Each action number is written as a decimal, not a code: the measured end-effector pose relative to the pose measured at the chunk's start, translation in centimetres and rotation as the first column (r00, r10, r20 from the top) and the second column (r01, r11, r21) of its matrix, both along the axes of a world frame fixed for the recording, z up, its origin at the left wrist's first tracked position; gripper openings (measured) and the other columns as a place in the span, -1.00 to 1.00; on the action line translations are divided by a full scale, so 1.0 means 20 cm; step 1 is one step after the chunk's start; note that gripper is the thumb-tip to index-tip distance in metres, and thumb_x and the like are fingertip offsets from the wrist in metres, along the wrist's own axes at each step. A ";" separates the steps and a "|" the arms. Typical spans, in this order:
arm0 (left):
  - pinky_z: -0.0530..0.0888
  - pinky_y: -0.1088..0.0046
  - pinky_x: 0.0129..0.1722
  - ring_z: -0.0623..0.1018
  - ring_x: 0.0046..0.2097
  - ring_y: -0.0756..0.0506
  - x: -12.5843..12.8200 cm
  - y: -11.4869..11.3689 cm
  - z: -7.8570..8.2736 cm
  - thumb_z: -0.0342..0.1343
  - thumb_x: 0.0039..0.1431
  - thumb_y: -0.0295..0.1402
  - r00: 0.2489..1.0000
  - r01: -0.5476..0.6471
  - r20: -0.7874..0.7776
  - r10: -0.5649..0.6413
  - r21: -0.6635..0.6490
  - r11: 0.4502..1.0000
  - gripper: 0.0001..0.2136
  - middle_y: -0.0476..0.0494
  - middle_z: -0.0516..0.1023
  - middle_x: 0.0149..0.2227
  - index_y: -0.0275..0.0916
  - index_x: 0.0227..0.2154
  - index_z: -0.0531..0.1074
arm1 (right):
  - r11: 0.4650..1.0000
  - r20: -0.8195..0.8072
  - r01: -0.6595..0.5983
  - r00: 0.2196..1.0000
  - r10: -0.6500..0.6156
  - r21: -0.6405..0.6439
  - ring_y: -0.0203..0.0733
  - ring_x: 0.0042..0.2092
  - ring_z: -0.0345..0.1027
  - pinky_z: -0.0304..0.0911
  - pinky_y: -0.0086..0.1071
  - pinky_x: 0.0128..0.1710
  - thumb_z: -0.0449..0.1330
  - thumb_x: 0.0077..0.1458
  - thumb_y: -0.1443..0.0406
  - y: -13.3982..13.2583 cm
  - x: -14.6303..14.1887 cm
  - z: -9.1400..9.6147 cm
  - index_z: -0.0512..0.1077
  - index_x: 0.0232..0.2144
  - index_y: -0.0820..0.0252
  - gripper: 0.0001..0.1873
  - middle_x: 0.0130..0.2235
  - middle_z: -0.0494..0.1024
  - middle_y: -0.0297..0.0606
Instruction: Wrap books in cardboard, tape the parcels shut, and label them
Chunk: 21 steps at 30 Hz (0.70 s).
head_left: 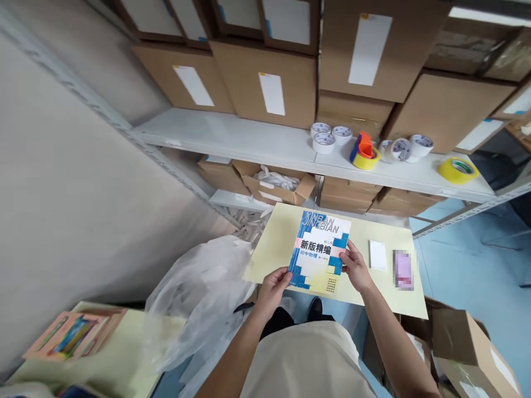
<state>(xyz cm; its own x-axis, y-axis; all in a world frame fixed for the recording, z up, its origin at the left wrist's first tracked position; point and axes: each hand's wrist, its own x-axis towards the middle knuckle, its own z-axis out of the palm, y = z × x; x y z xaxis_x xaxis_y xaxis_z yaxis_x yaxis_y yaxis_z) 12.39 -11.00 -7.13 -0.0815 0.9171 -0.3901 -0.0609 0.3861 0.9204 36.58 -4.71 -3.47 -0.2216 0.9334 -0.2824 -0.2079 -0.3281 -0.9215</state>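
Note:
I hold a blue, white and yellow book over a small pale yellow table. My left hand grips the book's near left corner with its fingers closed on the edge. My right hand pinches the near right edge. The front cover faces up and shows printed characters.
A white slip and a blurred purple item lie on the table's right side. Tape rolls and a tape dispenser sit on the white shelf under stacked cardboard boxes. A plastic bag hangs left; open cartons stand right.

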 end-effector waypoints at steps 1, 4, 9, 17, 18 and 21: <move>0.49 0.35 -0.22 0.56 -0.29 -0.12 0.02 0.01 -0.01 0.19 -0.09 0.19 1.000 0.019 -0.005 -0.019 0.001 1.000 -0.40 -0.20 0.63 -0.31 -0.29 -0.23 0.55 | 1.000 -0.008 0.017 1.000 -0.016 0.010 -0.27 -0.40 0.38 0.28 -0.45 -0.48 0.28 0.00 -0.01 0.00 0.03 -0.01 0.33 0.15 -0.07 -0.34 -0.22 0.60 -0.33; 0.49 0.33 -0.19 0.58 -0.27 -0.14 0.07 0.04 -0.02 0.18 -0.09 0.20 0.996 0.093 -0.002 -0.094 -0.020 0.995 -0.38 -0.23 0.64 -0.28 -0.30 -0.21 0.55 | 0.989 -0.069 0.134 0.989 -0.130 0.056 -0.17 -0.21 0.45 0.35 -0.37 -0.33 0.31 -0.03 -0.02 0.03 0.10 -0.02 0.41 0.06 -0.08 -0.41 -0.06 0.57 -0.29; 0.48 0.33 -0.17 0.58 -0.25 -0.15 0.09 0.08 -0.03 0.26 -0.15 0.16 0.980 0.169 0.112 -0.162 -0.055 0.984 -0.42 -0.23 0.64 -0.27 -0.28 -0.25 0.55 | 0.946 -0.090 0.320 0.945 -0.315 0.053 -0.22 -0.29 0.41 0.34 -0.39 -0.38 0.36 -0.10 -0.03 0.12 0.17 0.04 0.32 0.15 -0.08 -0.25 -0.15 0.53 -0.30; 0.47 0.35 -0.14 0.58 -0.19 -0.14 0.05 0.17 0.02 0.39 -0.23 -0.02 0.934 0.137 0.339 -0.111 -0.055 0.989 -0.46 -0.24 0.61 -0.07 -0.20 -0.16 0.57 | 0.893 0.124 0.411 0.892 -0.436 0.181 -0.36 -0.49 0.22 0.18 -0.49 -0.60 0.32 -0.05 0.10 0.17 0.14 0.17 0.39 0.01 0.02 -0.46 -0.37 0.37 -0.44; 0.48 0.33 -0.12 0.58 -0.17 -0.14 0.04 0.18 0.02 0.41 -0.26 -0.05 0.932 0.112 0.351 -0.086 -0.054 0.992 -0.46 -0.24 0.61 -0.06 -0.19 -0.16 0.58 | 0.887 0.126 0.421 0.886 -0.447 0.190 -0.36 -0.48 0.23 0.19 -0.49 -0.60 0.31 -0.04 0.10 0.17 0.12 0.17 0.40 -0.02 0.02 -0.49 -0.36 0.38 -0.43; 0.49 0.34 -0.14 0.58 -0.22 -0.12 0.00 0.20 0.01 0.44 -0.30 -0.14 0.923 0.027 0.385 -0.001 -0.064 0.998 -0.52 -0.20 0.63 -0.16 -0.21 -0.24 0.60 | 0.879 0.109 0.432 0.882 -0.459 0.202 -0.36 -0.47 0.25 0.19 -0.50 -0.60 0.29 -0.04 0.12 0.16 0.09 0.16 0.41 -0.07 0.02 -0.56 -0.32 0.39 -0.41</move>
<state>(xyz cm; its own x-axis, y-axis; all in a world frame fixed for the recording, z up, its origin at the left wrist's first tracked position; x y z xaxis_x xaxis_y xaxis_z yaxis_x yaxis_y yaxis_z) 12.36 -7.03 -6.99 0.0998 0.8877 -0.4494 -0.3989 0.4495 0.7993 38.35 -1.57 -0.26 0.2611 0.9589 -0.1107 -0.1513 -0.0726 -0.9858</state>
